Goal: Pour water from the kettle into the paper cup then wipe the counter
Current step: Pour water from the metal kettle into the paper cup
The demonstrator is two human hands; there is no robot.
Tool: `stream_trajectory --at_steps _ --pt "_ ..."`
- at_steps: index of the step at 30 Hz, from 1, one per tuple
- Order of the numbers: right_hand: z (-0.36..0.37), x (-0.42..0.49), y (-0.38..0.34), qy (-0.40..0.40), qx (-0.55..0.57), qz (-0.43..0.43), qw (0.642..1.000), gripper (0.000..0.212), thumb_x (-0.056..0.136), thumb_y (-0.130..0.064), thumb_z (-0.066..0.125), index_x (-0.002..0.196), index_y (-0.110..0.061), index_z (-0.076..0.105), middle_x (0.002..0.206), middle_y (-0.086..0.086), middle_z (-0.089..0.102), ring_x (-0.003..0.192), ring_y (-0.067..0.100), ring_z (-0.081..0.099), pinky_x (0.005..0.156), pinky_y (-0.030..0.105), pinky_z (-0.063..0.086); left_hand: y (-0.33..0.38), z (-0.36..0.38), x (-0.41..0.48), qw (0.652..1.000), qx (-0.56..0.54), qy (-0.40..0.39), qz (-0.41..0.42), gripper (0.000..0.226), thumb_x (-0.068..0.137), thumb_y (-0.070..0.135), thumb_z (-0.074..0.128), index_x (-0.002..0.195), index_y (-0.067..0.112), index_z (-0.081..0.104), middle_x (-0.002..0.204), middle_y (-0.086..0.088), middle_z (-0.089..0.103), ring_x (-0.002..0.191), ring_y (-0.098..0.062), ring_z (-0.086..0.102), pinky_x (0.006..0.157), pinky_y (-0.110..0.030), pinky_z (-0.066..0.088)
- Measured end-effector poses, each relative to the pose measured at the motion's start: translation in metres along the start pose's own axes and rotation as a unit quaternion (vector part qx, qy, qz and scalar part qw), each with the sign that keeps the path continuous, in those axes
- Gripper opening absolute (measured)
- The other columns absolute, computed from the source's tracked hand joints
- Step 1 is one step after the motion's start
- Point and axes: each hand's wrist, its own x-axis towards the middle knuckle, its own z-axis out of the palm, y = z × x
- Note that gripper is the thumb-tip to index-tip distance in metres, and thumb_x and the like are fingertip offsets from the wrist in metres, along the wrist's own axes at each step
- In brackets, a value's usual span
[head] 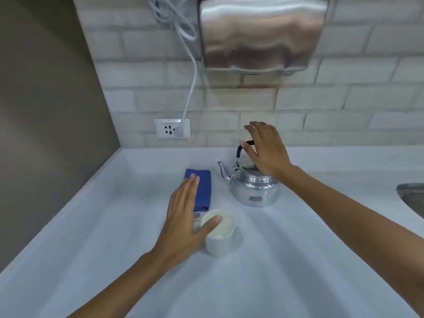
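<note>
Paper cup (219, 235) seemingly empty; kettle (253, 187) lidded

On the counter (298, 260), the kettle (253, 188) stands toward the back, spout pointing left. Left of it, a little apart, lies a folded cloth (202, 189). The paper cup (219, 235) stands in front of the cloth's near end, perhaps touching it, and nearer than the kettle. A sink (411, 198) is set in at the far right. Behind, on the wall, a socket (172, 128) sits left of the kettle, with a hand dryer (261, 33) mounted above and a cable (191, 88) running down to the socket.
</note>
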Motion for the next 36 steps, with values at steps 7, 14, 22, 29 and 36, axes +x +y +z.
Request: stream_trajectory --at_steps 7,14,22,29,36 --pt "0.031 0.012 0.020 -0.029 -0.008 0.066 0.997 0.045 0.098 -0.036 0.035 0.125 -0.004 0.049 0.125 0.018 0.059 0.118 0.034 0.050 0.106 0.044 0.031 -0.023 0.025 -0.029 0.988 -0.097 -0.078 -0.096 0.108 0.058 0.072 0.067 0.136 0.055 -0.006 0.134 0.052 -0.001 0.126 0.025 0.001 0.105 -0.025 0.015" --pt "0.034 0.038 0.024 -0.034 -0.002 0.149 0.988 0.062 0.097 -0.045 0.027 0.050 -0.007 0.039 0.051 0.008 0.047 0.060 0.031 0.052 0.059 0.034 0.039 -0.024 0.052 -0.021 0.958 -0.214 -0.112 -0.156 0.099 0.052 0.060 0.079 0.126 0.064 0.014 0.139 0.037 0.027 0.130 0.011 0.025 0.103 -0.010 0.025" --pt "0.034 0.050 0.023 -0.059 -0.010 0.184 0.981 0.061 0.092 -0.047 0.038 0.044 -0.011 0.031 0.044 0.003 0.035 0.051 0.025 0.042 0.054 0.028 0.032 -0.028 0.067 -0.013 0.951 -0.240 -0.067 -0.181 0.077 0.059 0.028 0.085 0.114 0.046 0.034 0.119 0.023 0.044 0.108 0.017 0.042 0.081 0.003 0.036" --pt "0.026 0.048 0.022 -0.078 0.025 0.206 0.975 0.052 0.082 -0.036 0.049 0.043 -0.012 0.024 0.041 0.001 0.027 0.041 0.019 0.025 0.046 0.025 0.022 -0.029 0.070 -0.013 0.949 -0.242 -0.060 -0.193 0.078 0.061 0.030 0.084 0.117 0.042 0.031 0.122 0.021 0.043 0.114 0.001 0.044 0.082 0.003 0.036" --pt "0.007 0.041 0.018 -0.080 0.051 0.174 0.980 0.053 0.078 -0.037 0.052 0.040 -0.015 0.022 0.038 -0.001 0.023 0.040 0.018 0.023 0.045 0.027 0.022 -0.028 0.070 -0.014 0.954 -0.225 -0.059 -0.191 0.091 0.062 0.031 0.082 0.133 0.026 0.024 0.132 0.004 0.042 0.120 -0.012 0.042 0.095 -0.012 0.040"
